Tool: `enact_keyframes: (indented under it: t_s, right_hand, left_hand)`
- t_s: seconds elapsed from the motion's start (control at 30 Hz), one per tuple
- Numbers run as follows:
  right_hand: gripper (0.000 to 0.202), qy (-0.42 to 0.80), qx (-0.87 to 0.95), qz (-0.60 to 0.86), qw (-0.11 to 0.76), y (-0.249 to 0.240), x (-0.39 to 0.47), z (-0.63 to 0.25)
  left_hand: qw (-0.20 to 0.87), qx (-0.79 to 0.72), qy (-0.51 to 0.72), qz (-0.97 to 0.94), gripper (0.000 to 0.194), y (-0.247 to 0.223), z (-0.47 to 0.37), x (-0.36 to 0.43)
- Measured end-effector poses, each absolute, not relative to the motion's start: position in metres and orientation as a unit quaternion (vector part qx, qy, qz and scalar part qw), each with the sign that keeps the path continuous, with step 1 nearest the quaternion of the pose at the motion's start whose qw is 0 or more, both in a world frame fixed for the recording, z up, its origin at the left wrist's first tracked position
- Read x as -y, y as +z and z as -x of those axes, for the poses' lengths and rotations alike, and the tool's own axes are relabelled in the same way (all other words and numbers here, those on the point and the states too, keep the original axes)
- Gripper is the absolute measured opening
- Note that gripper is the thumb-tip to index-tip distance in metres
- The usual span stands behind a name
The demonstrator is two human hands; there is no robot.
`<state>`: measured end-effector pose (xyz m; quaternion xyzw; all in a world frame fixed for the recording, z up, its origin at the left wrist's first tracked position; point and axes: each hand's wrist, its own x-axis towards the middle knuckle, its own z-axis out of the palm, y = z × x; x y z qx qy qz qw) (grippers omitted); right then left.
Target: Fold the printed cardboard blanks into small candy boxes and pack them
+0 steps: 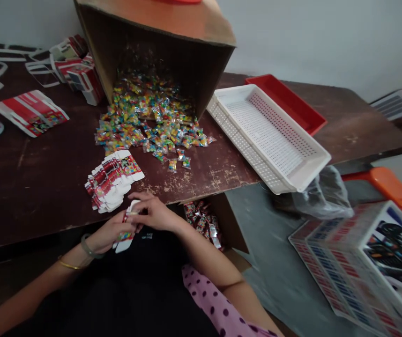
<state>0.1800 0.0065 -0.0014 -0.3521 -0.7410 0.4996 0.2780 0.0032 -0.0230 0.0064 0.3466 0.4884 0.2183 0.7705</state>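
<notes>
Just off the table's front edge, I hold a small printed candy carton (125, 237) in front of my body. My left hand (111, 230) is closed round its side. The bent fingers of my right hand (155, 213) grip its upper end, where a white flap shows; whatever is inside stays hidden. On the table beside my hands lies a fanned stack of flat candy cartons (113, 180), red and white with colourful print. Behind them, a heap of small clear candy packets (148, 121) spills out of a cardboard box (159, 21) tipped on its side.
A white perforated basket (274, 140) overhangs the table edge, with a red tray (288, 103) behind it. Below right stand crates (362, 262) and an orange chair (387, 185). An open box with filled cartons (204, 222) sits under the table. Larger red boxes (34, 112) lie left.
</notes>
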Motion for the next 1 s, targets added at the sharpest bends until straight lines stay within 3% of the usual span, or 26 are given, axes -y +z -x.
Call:
enact_keyframes:
  t_s: [0.13,0.27,0.33,0.4,0.47,0.67,0.9,1.0]
  right_hand:
    - [0.019,0.566,0.727,0.292,0.255,0.003,0.001,-0.197]
    - [0.020,0.517,0.707,0.400,0.270,0.005,0.011,-0.207]
    - [0.014,0.499,0.672,0.463,0.293,0.004,0.020,-0.209]
    - [0.010,0.492,0.622,0.510,0.334,0.002,0.031,-0.211]
    - [0.022,0.518,0.560,0.527,0.375,-0.001,0.041,-0.213]
    - [0.035,0.641,0.388,0.512,0.419,-0.011,0.072,-0.220]
    - [0.032,0.800,0.177,0.440,0.367,-0.023,0.102,-0.224]
    - [0.032,0.821,0.169,0.429,0.337,-0.026,0.106,-0.222]
  left_hand:
    - [0.774,-0.417,0.101,-0.467,0.021,0.008,-0.002,0.017]
    - [0.578,-0.550,0.227,-0.559,0.027,-0.004,-0.022,0.019]
    - [0.532,-0.574,0.286,-0.553,0.034,-0.010,-0.030,0.024]
    - [0.540,-0.568,0.328,-0.528,0.043,-0.011,-0.033,0.030]
    - [0.566,-0.539,0.341,-0.521,0.048,-0.008,-0.031,0.036]
    - [0.615,-0.467,0.252,-0.584,0.030,0.001,-0.023,0.054]
    - [0.612,-0.449,0.180,-0.626,0.032,-0.009,-0.011,0.076]
    - [0.589,-0.431,0.158,-0.665,0.027,-0.009,-0.002,0.079]
